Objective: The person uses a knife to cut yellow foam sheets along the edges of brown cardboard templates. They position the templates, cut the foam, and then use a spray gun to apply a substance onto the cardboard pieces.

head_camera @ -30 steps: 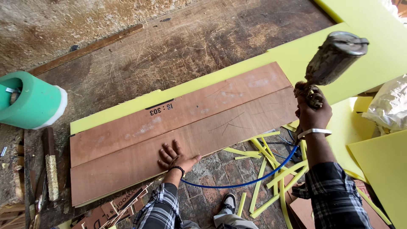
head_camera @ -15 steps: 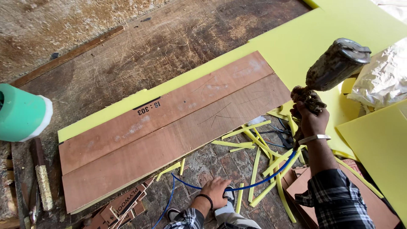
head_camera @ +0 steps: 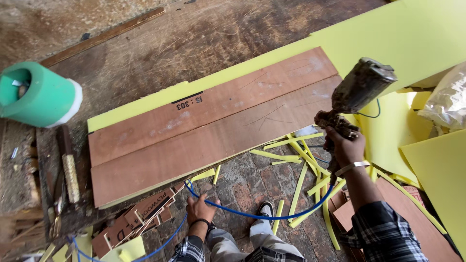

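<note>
My right hand (head_camera: 343, 143) grips the handle of a dirty spray gun (head_camera: 357, 91) held above the right end of two brown plywood boards (head_camera: 204, 131). The boards lie side by side on a yellow foam sheet (head_camera: 145, 103) on a worn wooden bench. My left hand (head_camera: 200, 208) is down below the bench edge, closed on the blue air hose (head_camera: 252, 213) that runs in a curve to the gun.
A green roll (head_camera: 39, 94) lies at the bench's left end, with hand tools (head_camera: 68, 170) beside it. Yellow foam strips (head_camera: 301, 165) and plywood offcuts (head_camera: 141, 213) litter the brick floor. Larger yellow foam sheets (head_camera: 432, 160) and a plastic bag (head_camera: 446, 104) are at the right.
My left hand left the front board, dropped below the bench edge and took hold of the blue hose. The spray gun stayed raised over the boards' right end.
</note>
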